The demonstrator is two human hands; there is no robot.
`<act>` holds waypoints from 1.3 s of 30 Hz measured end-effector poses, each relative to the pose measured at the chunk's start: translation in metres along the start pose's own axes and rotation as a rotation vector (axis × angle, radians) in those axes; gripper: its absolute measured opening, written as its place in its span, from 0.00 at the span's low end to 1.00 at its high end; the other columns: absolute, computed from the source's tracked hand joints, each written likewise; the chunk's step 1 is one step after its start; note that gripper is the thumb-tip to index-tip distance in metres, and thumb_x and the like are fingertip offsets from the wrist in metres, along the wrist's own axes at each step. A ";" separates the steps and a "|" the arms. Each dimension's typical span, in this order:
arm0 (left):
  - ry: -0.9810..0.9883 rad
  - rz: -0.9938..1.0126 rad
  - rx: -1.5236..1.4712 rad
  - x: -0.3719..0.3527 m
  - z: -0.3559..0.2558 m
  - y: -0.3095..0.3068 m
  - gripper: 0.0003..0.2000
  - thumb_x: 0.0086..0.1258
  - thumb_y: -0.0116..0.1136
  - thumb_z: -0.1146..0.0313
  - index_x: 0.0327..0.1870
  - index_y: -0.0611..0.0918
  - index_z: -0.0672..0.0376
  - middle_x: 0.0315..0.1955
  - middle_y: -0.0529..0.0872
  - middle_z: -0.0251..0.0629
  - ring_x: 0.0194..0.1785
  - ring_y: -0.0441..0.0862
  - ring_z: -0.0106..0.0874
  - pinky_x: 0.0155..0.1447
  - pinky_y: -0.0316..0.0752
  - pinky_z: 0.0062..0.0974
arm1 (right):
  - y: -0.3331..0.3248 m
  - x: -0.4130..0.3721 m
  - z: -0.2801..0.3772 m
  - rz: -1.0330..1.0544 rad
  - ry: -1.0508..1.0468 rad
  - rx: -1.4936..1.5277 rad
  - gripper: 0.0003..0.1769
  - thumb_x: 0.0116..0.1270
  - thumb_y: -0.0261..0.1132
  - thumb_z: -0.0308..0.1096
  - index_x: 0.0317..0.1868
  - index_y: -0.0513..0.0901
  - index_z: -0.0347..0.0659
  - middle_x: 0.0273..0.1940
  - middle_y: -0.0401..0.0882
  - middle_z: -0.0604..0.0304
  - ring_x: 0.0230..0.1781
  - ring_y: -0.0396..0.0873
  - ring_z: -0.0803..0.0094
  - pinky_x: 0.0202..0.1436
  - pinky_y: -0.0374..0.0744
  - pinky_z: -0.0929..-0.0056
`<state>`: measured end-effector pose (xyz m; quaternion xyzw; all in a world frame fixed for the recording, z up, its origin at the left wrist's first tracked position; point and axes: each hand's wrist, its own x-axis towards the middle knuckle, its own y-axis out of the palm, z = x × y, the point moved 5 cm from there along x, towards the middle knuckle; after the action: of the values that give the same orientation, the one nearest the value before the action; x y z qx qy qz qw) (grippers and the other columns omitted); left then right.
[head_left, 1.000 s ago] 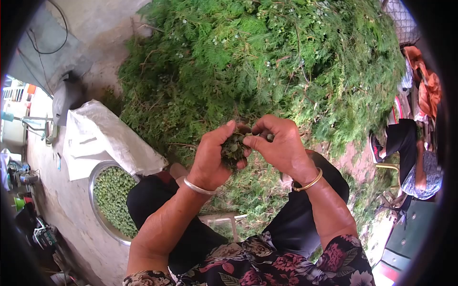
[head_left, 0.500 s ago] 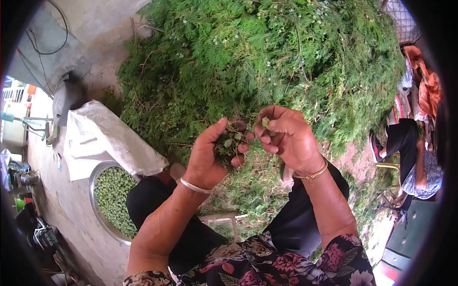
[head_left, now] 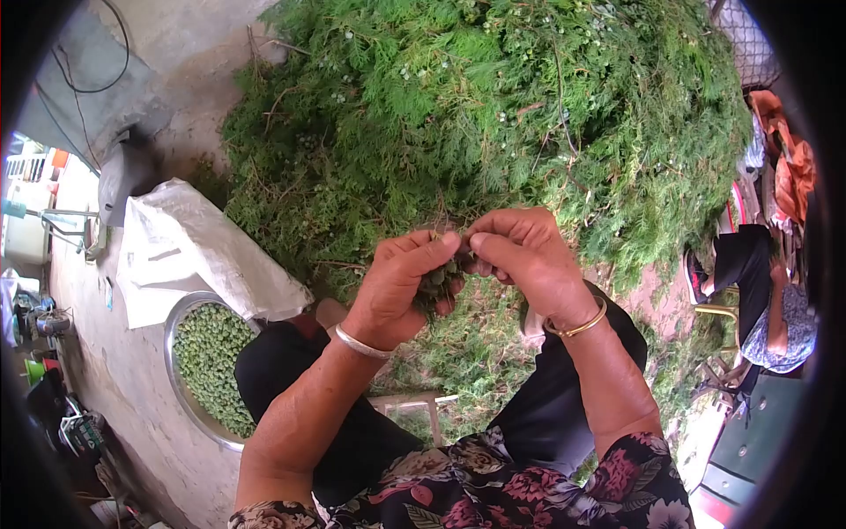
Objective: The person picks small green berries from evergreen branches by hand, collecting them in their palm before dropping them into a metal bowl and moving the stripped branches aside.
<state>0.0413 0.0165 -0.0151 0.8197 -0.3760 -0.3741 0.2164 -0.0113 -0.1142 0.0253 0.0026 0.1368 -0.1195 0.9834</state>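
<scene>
Left hand [head_left: 392, 286]: raised at centre, a leafy clump [head_left: 436, 284] held within curled fingers. Right hand [head_left: 532, 257]: bent inward, thumb and fingertips closed at the clump's edge; anything pinched cannot be made out.

Head cam — fwd/down, nr lap [head_left: 445, 480]

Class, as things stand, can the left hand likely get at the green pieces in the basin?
Probably yes: the green pieces lie mostly uncovered in the basin on that side, the white sack overlapping only its edge. But the left hand holds a clump of greenery, and the left knee intervenes.
</scene>
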 end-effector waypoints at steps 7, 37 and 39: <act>-0.079 0.004 -0.235 0.002 0.006 -0.003 0.11 0.72 0.51 0.63 0.43 0.77 0.62 0.33 0.83 0.40 0.28 0.76 0.26 0.22 0.68 0.21 | -0.010 0.001 -0.004 -0.057 0.114 0.428 0.07 0.64 0.59 0.27 0.35 0.83 0.33 0.23 0.79 0.64 0.22 0.71 0.86 0.24 0.67 0.87; -0.050 0.099 -0.304 0.004 0.005 -0.002 0.22 0.74 0.45 0.54 0.52 0.76 0.66 0.37 0.82 0.46 0.31 0.77 0.28 0.22 0.70 0.16 | -0.009 0.000 0.000 -0.067 0.088 0.451 0.07 0.63 0.65 0.29 0.35 0.81 0.33 0.22 0.76 0.65 0.18 0.69 0.85 0.18 0.63 0.87; -0.052 0.085 -0.253 0.004 0.005 -0.003 0.23 0.74 0.44 0.51 0.51 0.76 0.66 0.37 0.82 0.46 0.30 0.78 0.29 0.22 0.70 0.17 | -0.005 0.001 0.001 -0.042 0.079 0.434 0.07 0.63 0.65 0.28 0.34 0.81 0.32 0.22 0.77 0.64 0.19 0.70 0.84 0.18 0.64 0.87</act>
<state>0.0404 0.0150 -0.0221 0.7593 -0.3658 -0.4299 0.3239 -0.0116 -0.1194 0.0266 0.2161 0.1465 -0.1665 0.9508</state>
